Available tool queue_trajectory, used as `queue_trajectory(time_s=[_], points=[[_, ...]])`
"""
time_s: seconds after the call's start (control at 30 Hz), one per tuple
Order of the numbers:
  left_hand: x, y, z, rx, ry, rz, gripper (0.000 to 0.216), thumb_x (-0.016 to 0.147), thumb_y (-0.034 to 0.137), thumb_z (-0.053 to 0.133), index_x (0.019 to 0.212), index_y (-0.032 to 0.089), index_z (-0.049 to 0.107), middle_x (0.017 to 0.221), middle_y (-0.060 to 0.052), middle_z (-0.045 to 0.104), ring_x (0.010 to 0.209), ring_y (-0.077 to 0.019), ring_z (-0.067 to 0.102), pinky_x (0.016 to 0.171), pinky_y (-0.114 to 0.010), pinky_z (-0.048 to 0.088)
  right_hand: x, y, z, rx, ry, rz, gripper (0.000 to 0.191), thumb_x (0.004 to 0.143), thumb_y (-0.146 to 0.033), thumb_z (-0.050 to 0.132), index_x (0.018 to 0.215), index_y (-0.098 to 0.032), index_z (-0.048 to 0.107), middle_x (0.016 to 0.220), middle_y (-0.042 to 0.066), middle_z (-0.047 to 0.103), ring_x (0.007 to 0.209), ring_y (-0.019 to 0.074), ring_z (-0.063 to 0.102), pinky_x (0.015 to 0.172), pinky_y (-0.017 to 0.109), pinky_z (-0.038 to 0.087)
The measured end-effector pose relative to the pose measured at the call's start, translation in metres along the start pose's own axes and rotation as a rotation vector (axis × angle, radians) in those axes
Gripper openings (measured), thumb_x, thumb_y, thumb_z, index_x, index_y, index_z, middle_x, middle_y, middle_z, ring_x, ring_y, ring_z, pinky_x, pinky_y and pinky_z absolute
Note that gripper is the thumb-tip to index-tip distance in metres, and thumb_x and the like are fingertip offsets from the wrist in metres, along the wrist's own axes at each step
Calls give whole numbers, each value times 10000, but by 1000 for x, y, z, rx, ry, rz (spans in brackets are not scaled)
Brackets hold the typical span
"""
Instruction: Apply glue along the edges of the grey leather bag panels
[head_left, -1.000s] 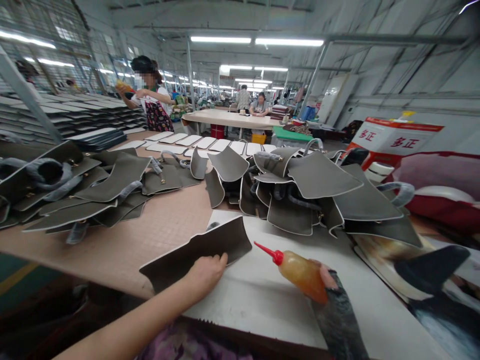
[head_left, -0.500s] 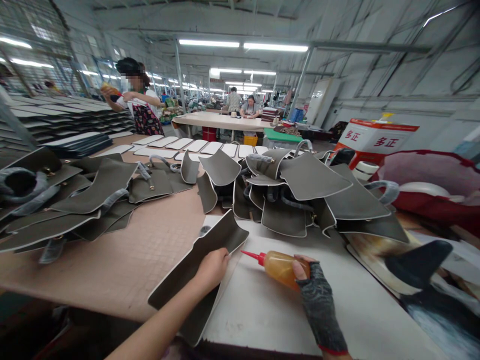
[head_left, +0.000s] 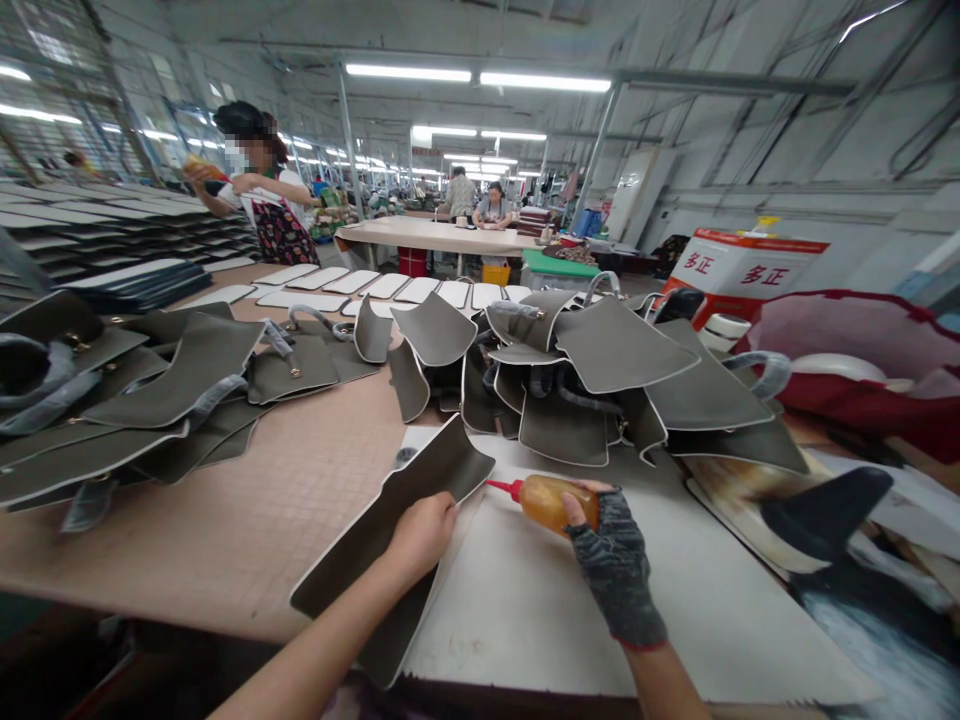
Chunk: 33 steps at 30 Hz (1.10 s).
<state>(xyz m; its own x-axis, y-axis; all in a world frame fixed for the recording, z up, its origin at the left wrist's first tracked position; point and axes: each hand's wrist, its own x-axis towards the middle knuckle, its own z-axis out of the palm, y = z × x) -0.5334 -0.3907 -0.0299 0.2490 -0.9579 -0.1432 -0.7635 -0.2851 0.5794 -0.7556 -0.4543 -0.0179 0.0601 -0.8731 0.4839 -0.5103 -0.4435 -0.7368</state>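
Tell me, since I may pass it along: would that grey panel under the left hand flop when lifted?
Probably semi-stiff: the grey panel curves in one smooth arc under the left hand without creasing. It looks thin, so likely light. Its end overhanging the table may droop.

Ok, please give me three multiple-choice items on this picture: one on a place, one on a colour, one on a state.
1. Where does the bottle's nozzle point?
A. toward the grey panel
B. toward the red box
C. straight up

2. What colour is the nozzle?
A. blue
B. red
C. white

3. How is the left hand?
A. open above the table
B. resting flat on the white board
C. closed on the grey panel's edge

Answers:
1 A: the bottle in the right hand has its nozzle aimed at the grey panel.
2 B: the nozzle is red and the bottle body is amber.
3 C: the left hand grips the panel's edge and holds it tilted over the white board.
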Motion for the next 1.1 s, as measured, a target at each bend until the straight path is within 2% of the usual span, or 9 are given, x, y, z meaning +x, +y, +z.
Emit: queue_trajectory(time_s=[0.17, 0.43, 0.67, 0.9, 1.1], points=[[0, 0, 1, 17, 2, 2, 223, 810, 283, 394, 770, 174, 585, 769, -52, 632, 722, -151, 572, 613, -214, 352, 6, 2, 1, -26, -6, -73, 290, 797, -434, 482, 927, -176, 504, 875, 74, 547, 802, 203, 521, 750, 368, 440], [1, -1, 3, 42, 9, 15, 234, 812, 298, 392, 772, 177, 588, 762, -49, 633, 705, -151, 574, 578, -216, 334, -2, 6, 1, 15, -52, -16, 330, 788, -469, 477, 927, -171, 500, 895, 90, 551, 804, 216, 524, 763, 394, 441], [0, 1, 2, 39, -2, 11, 230, 810, 289, 397, 817, 179, 599, 811, -55, 643, 750, -159, 584, 625, -222, 365, -14, 0, -4, 54, -68, 41, 290, 789, -458, 483, 901, -191, 498, 859, 73, 552, 796, 211, 528, 762, 383, 438], [-1, 1, 2, 47, -3, 17, 240, 820, 300, 399, 834, 177, 604, 830, -58, 643, 775, -159, 582, 661, -224, 381, -28, -2, -6, 117, -140, 127, 293, 783, -464, 483, 903, -197, 495, 870, 71, 550, 801, 207, 527, 728, 360, 462], [-2, 0, 4, 80, 0, 25, 246, 823, 304, 390, 838, 181, 603, 818, -52, 643, 765, -160, 582, 643, -228, 376, -38, -4, -7, 151, -167, 155, 298, 765, -466, 505, 890, -196, 494, 892, 76, 541, 822, 212, 525, 724, 367, 476]])
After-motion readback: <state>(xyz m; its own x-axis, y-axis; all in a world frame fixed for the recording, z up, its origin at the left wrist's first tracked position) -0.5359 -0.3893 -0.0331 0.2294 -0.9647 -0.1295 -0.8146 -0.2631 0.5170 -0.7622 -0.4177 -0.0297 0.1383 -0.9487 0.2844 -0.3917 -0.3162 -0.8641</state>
